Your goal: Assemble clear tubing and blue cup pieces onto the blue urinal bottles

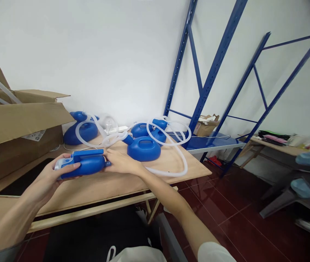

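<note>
Above the front of the wooden table I hold a blue plastic piece (89,165) with a bar handle on top, a pale end at the left and a small spout at the right. My left hand (62,169) is closed around its pale end, thumb across the front. At the spout end my right hand (120,162) grips it, with the fingertips partly hidden behind the piece. Just beyond my right hand stands a blue jug (144,150) with a moulded handle. More blue jugs (82,133) with coiled translucent hoses (183,165) are behind.
An open cardboard box (21,116) takes up the table's left side, with a flat black panel (25,179) before it. The wooden tabletop (195,167) ends at the right. Beyond are blue metal racks (215,62), a small carton (206,127) and a chair (288,196).
</note>
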A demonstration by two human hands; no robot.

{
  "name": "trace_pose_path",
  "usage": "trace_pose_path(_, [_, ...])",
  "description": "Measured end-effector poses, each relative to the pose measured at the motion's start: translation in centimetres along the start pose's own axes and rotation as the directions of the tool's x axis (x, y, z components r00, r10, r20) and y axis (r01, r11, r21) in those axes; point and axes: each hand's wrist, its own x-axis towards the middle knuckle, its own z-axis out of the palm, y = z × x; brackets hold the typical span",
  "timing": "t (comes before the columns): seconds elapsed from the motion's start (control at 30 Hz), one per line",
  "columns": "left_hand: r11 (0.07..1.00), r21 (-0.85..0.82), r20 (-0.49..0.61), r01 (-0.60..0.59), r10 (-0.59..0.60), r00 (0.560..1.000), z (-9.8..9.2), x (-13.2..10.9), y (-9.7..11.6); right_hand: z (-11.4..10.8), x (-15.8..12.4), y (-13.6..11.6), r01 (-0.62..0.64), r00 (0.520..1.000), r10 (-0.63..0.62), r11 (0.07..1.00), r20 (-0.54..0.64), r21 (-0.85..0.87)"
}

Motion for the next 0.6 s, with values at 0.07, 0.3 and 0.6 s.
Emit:
trace_pose_path(0.07, [1.0,-0.021,-0.027,0.004,-0.005,1.0,-0.4,0.2,0.1,-0.5,-0.7,0.3,-0.029,0.998,0.026,0.998,-0.054,-0.054])
trace_pose_path(0.3, [0.998,-0.055,-0.028,0.017,-0.018,0.999,-0.4,0.3,-0.1,-0.1,-3.3,1.2,-0.163,0.981,0.104,0.899,-0.163,-0.408])
trace_pose_path(0.6, [1.0,-0.019,-0.021,0.019,-0.02,1.0,0.4,-0.6,0.1,0.7,-3.9,3.0,0.054,0.993,-0.096,0.875,-0.064,-0.482])
